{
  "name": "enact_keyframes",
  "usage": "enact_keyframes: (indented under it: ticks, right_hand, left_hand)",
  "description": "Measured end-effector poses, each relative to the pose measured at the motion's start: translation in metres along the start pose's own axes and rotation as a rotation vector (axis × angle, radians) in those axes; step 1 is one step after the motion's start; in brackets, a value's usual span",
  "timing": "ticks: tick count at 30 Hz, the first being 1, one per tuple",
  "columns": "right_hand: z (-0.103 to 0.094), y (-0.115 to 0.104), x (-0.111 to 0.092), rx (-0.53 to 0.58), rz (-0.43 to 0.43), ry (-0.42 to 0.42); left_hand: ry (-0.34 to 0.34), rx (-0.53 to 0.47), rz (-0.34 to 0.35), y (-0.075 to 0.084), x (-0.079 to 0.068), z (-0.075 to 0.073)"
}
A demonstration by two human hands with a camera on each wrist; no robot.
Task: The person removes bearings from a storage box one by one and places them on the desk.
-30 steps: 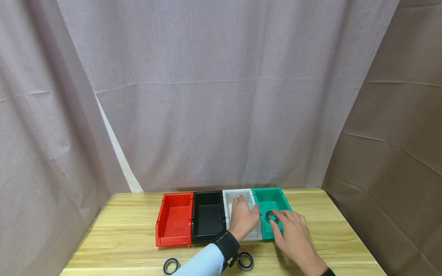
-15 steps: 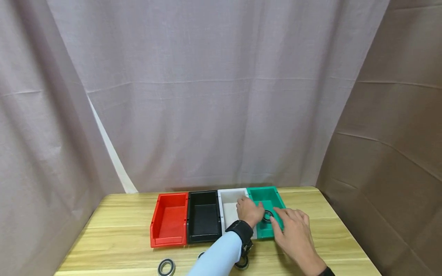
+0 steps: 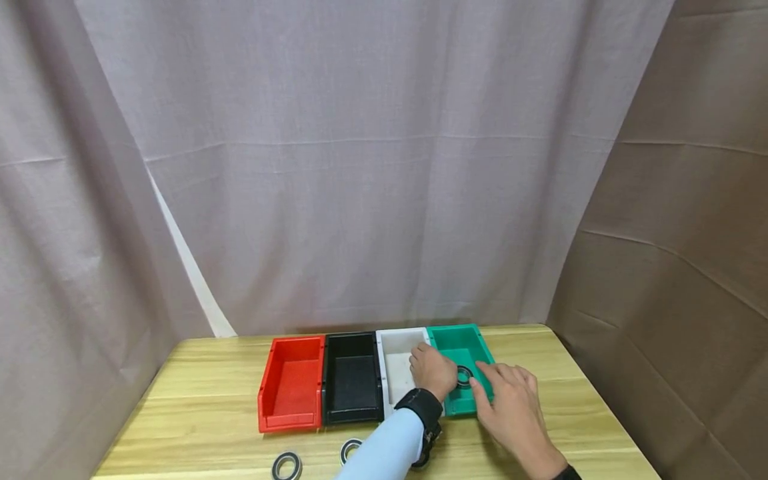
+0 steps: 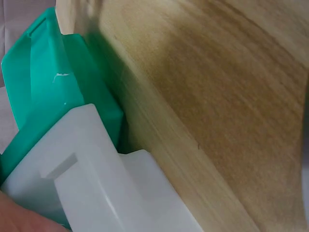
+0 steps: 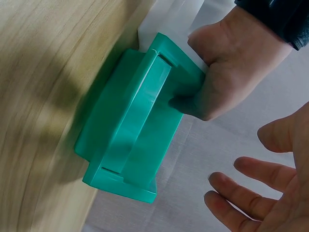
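Note:
Over the adjoining walls of the white bin and the green bin is my left hand. Its fingers lie on the white side and its thumb reaches into the green bin, as the right wrist view shows; the fingertips are hidden, so I cannot tell whether they grip anything. Beside that hand, in the green bin, lies a black-and-silver ball bearing. My right hand hovers at the green bin's right front, fingers loosely spread and holding nothing, close to the bearing.
A red bin and a black bin stand in the row to the left. Two more bearings show on the wooden table in front: one bearing at left, another bearing partly behind my left sleeve. Curtains hang behind.
My left hand has moved right, from over the white bin onto its wall with the green bin. My right hand is slightly farther from the bearing. The view has shifted a little.

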State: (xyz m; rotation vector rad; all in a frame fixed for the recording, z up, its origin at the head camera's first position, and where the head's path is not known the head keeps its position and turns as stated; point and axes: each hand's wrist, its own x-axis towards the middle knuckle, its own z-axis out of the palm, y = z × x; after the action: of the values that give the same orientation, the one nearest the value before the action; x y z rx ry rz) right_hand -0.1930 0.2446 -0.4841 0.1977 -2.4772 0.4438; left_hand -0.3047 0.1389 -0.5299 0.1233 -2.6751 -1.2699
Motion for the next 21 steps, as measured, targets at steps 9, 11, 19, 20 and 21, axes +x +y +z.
enact_keyframes:
  ticks: [9, 11, 19, 20, 21]
  right_hand:
    - [-0.0003, 0.0036, -0.0054, -0.015, 0.004, -0.010]
    - [0.0003, 0.0044, -0.0075, -0.023, -0.002, -0.009]
    - [0.0006, 0.0058, -0.0093, -0.031, 0.006, -0.035]
    - [0.0007, 0.0057, -0.0092, -0.030, 0.005, -0.035]
    - [0.0011, 0.0053, -0.0089, -0.029, 0.005, -0.033]
  left_hand:
    - [0.062, 0.033, 0.040, -0.0016, -0.0026, 0.0033]
    - [0.066, 0.027, 0.045, -0.0015, -0.0029, 0.0032]
    - [0.060, 0.037, 0.042, 0.0015, -0.0046, -0.0003]
    - [0.056, 0.040, 0.041, 0.0012, -0.0048, -0.0004]
    - [0.058, 0.046, 0.040, 0.0012, -0.0052, -0.0008]
